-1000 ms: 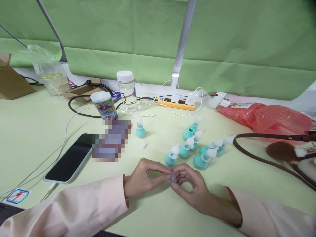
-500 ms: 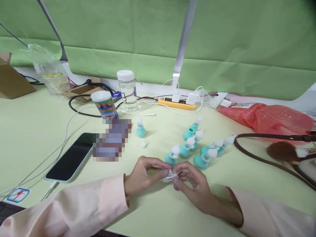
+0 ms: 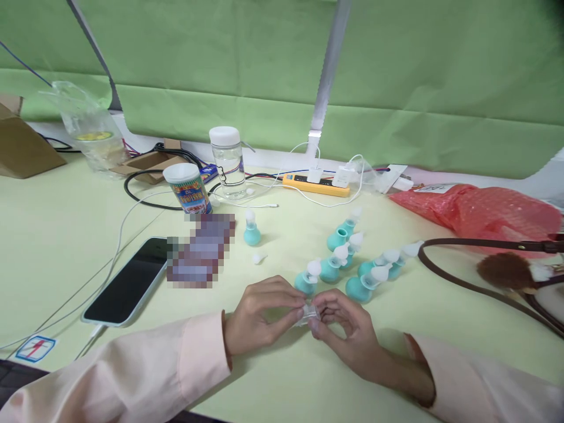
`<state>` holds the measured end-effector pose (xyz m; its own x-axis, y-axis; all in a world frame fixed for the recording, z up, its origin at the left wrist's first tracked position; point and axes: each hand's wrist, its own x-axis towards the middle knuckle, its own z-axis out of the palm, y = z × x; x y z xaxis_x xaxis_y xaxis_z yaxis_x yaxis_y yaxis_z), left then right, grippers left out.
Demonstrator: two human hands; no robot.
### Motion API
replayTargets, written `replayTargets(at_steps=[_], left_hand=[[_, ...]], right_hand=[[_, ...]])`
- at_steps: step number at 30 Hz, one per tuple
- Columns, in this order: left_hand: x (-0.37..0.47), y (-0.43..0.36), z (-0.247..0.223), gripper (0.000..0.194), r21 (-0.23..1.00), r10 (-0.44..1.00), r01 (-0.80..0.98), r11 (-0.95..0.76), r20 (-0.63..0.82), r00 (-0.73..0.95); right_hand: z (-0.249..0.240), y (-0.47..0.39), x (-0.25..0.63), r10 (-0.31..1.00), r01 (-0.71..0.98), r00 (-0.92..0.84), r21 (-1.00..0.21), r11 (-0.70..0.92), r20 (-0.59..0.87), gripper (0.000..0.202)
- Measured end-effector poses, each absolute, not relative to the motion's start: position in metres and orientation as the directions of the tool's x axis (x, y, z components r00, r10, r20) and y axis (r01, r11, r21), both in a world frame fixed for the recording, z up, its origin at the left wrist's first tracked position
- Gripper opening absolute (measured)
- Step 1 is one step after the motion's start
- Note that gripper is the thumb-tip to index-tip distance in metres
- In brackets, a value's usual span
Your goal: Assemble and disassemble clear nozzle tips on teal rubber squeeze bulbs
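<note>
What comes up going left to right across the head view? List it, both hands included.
Cardboard box → phone → printed cup → left hand → clear plastic piece → right hand → red bag.

Handled piece (image 3: 311, 315): clear, glossy plastic. Bulbs (image 3: 329, 271): smooth, matt. Worktop (image 3: 273, 390): smooth. Red bag (image 3: 497, 217): crinkled, translucent plastic film. Phone screen (image 3: 127, 288): glossy.

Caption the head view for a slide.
Left hand and right hand hold a small clear piece in front of teal bulbs on a pale table.
</note>
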<state>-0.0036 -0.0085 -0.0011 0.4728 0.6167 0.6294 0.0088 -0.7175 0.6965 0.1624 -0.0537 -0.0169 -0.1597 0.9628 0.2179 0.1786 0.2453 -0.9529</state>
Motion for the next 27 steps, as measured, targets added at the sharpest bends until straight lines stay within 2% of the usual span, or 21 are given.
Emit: replayTargets(at_steps=[3,9,18,23,27], left_hand=[[-0.003,-0.010,-0.001,0.014,0.605,0.537,0.015,-0.796,0.695,0.478],[-0.001,-0.016,0.005,0.010,0.724,0.636,0.028,-0.689,0.586,0.502],[-0.003,-0.014,0.001,0.009,0.628,0.565,0.046,-0.777,0.663,0.491],[-0.003,-0.013,-0.002,0.021,0.550,0.480,0.033,-0.835,0.697,0.532],[-0.004,-0.014,-0.006,0.026,0.550,0.487,0.074,-0.832,0.660,0.573]], right_hand=[[-0.017,-0.054,0.163,0.959,0.192,-0.165,-0.946,0.260,0.230,0.011],[-0.015,-0.053,0.164,0.946,0.229,-0.210,-0.928,0.295,0.249,0.005],[-0.016,-0.054,0.162,0.971,0.176,-0.158,-0.962,0.208,0.181,0.009],[-0.015,-0.053,0.163,0.976,0.128,-0.163,-0.977,0.169,0.147,0.010],[-0.014,-0.052,0.163,0.979,0.095,-0.163,-0.986,0.139,0.122,0.011]])
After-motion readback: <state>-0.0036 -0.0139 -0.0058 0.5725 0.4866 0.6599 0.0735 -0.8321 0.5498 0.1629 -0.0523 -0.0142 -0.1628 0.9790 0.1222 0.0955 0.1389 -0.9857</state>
